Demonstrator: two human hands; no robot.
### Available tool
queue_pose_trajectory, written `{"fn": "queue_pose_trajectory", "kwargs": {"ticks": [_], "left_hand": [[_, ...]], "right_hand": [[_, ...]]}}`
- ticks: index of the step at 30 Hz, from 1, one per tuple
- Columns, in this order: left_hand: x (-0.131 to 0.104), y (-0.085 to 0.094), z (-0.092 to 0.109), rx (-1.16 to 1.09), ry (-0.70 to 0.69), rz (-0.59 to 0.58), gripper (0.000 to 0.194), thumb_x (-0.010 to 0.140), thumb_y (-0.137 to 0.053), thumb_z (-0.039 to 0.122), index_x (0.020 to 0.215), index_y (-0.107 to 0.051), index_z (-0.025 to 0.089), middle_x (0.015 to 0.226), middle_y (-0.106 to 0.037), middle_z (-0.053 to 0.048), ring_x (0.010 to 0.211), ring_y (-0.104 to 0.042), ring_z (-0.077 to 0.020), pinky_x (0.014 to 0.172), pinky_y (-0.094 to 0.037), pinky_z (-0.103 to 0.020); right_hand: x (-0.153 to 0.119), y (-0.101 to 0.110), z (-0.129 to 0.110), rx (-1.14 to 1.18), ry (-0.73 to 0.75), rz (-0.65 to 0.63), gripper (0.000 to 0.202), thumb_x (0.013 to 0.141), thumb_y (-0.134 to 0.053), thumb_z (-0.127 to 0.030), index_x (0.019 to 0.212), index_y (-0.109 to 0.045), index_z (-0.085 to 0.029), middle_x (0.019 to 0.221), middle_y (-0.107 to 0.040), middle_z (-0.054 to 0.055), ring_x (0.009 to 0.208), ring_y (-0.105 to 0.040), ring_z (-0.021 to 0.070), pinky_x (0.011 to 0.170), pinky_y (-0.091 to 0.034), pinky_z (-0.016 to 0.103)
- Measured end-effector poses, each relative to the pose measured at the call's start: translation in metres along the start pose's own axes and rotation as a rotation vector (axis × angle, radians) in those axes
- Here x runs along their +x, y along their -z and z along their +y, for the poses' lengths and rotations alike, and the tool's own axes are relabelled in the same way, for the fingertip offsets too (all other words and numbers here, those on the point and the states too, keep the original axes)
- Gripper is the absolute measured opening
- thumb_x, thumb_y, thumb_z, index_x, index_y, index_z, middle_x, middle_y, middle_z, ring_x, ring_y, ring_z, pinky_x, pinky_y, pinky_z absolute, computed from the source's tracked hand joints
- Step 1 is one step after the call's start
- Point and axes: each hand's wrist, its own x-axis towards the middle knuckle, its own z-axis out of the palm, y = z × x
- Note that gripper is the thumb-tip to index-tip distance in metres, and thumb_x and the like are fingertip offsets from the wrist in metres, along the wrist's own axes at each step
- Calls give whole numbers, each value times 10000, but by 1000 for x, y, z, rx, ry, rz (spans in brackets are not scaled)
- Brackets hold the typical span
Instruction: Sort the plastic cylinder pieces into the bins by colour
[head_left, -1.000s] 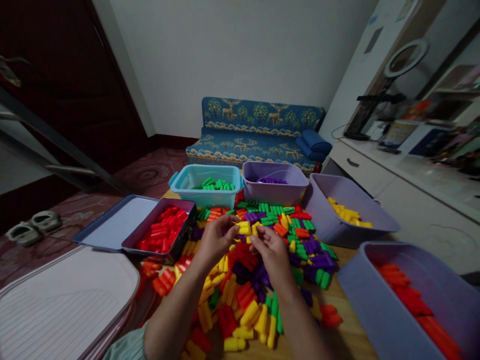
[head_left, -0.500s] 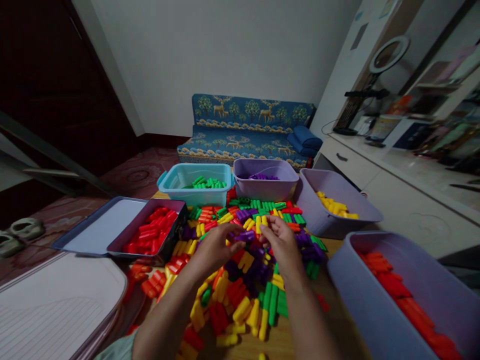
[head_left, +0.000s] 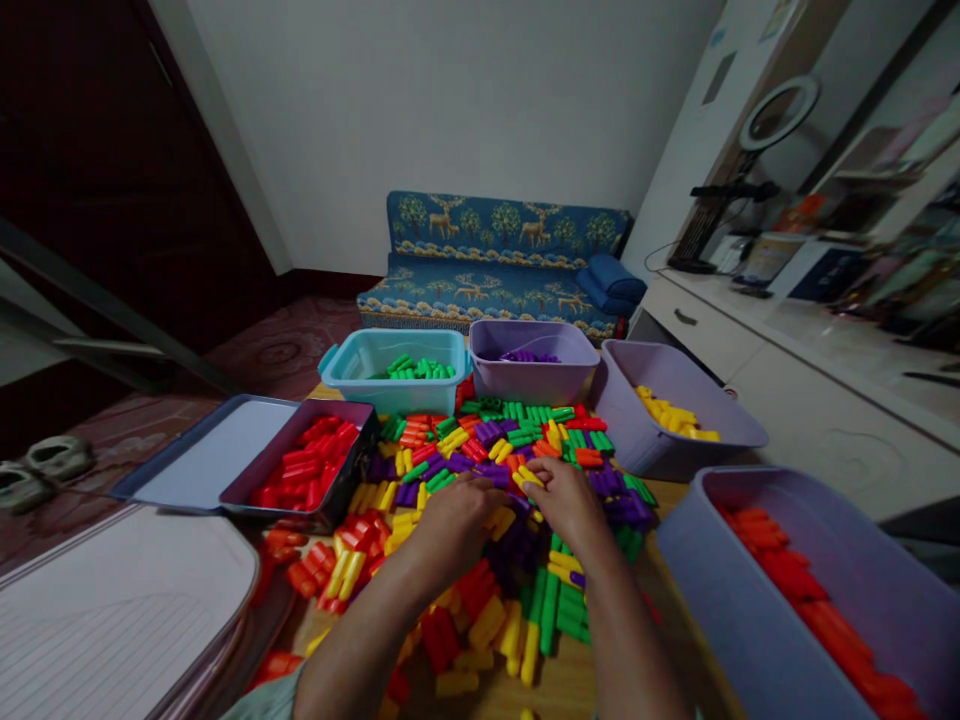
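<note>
A heap of tube-shaped plastic building blocks in yellow, red, orange, green and purple (head_left: 517, 545) covers the wooden table. My right hand (head_left: 566, 500) pinches a yellow block (head_left: 527, 477) between thumb and fingers, just above the heap. To its left, my left hand (head_left: 461, 515) reaches down into the heap, back of the hand up. Its fingers curl over another yellow block (head_left: 499, 523); the thumb is mostly hidden.
Along the table's back stand a turquoise bin (head_left: 349, 378) of green blocks and a purple bin (head_left: 529, 378) of purple blocks. On the right are a bin (head_left: 626, 430) of yellow and a bin (head_left: 701, 540) of orange-red blocks. An open case (head_left: 247, 470) with red blocks lies left.
My left hand has come down from above the heap onto a yellow block. The right hand has lowered slightly, and its yellow block has tipped from upright to slanted.
</note>
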Motion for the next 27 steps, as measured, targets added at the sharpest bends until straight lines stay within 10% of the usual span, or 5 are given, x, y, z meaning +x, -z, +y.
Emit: {"fn": "queue_pose_trajectory", "kwargs": {"ticks": [8, 16, 27], "left_hand": [[9, 11, -16, -761, 466, 493, 321, 674, -623, 242, 986, -620, 166, 705, -615, -5, 588, -571, -134, 527, -443, -224], [11, 15, -15, -1507, 554, 386, 373, 671, -704, 240, 1017, -591, 160, 792, -633, -16, 599, -588, -90, 572, -530, -228], [17, 6, 5, -1401, 433, 293, 611, 666, -765, 331, 1236, -589, 199, 1173, -630, -96, 885, -657, -179, 829, -519, -315]], "right_hand": [[-13, 8, -58, 632, -42, 66, 307, 707, -691, -401, 901, -623, -174, 785, -693, 38, 632, -633, 161, 547, -492, 258], [-27, -2, -84, 645, 22, -79, 270, 741, -679, -382, 920, -616, -191, 712, -663, 2, 626, -616, 147, 568, -486, 241], [-9, -31, -44, 508, -74, 118, 351, 713, -608, -303, 1040, -599, -179, 879, -689, 57, 661, -640, 177, 510, -507, 261]]}}
